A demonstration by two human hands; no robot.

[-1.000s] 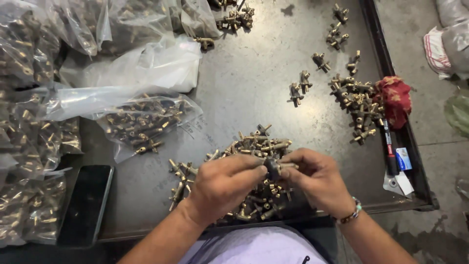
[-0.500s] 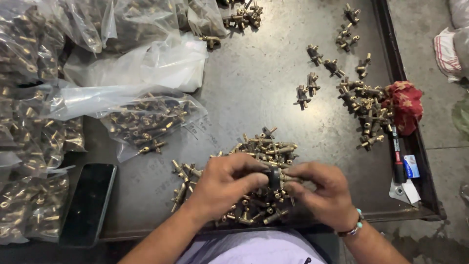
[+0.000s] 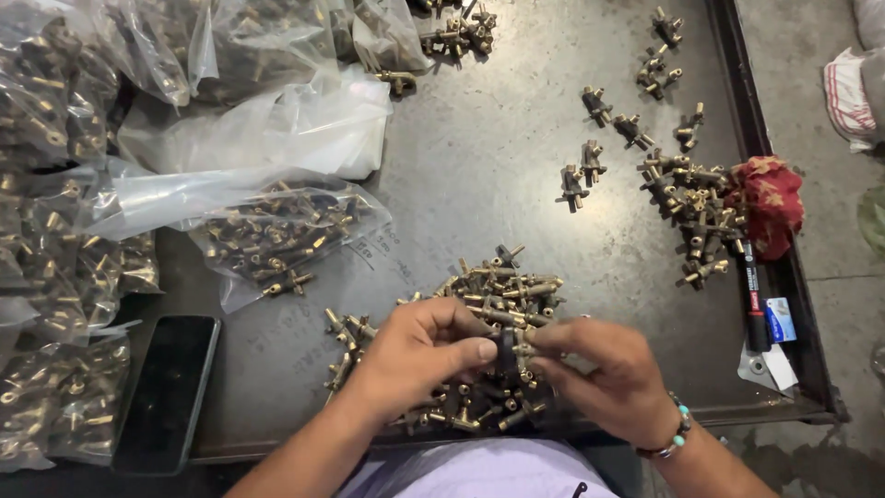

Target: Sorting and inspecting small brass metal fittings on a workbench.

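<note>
A small dark fitting [image 3: 508, 349] is pinched between both hands just above the near edge of the tray [image 3: 479, 175], over a pile of brass fittings [image 3: 479, 304]. Its long axis looks roughly upright in the view, running away from the person, though fingers hide most of it and which end is which cannot be told. The left hand [image 3: 415, 355] is curled nearly closed, thumb and forefinger pressing the fitting from the left. The right hand [image 3: 604, 373], wearing a beaded bracelet [image 3: 676, 432], grips it likewise from the right. Left of the pile lie a phone [image 3: 169, 392] and clear bags [image 3: 277, 231] of fittings. Far right sit a second heap [image 3: 687, 198], a red cloth [image 3: 770, 203] and a pen [image 3: 753, 300].
</note>
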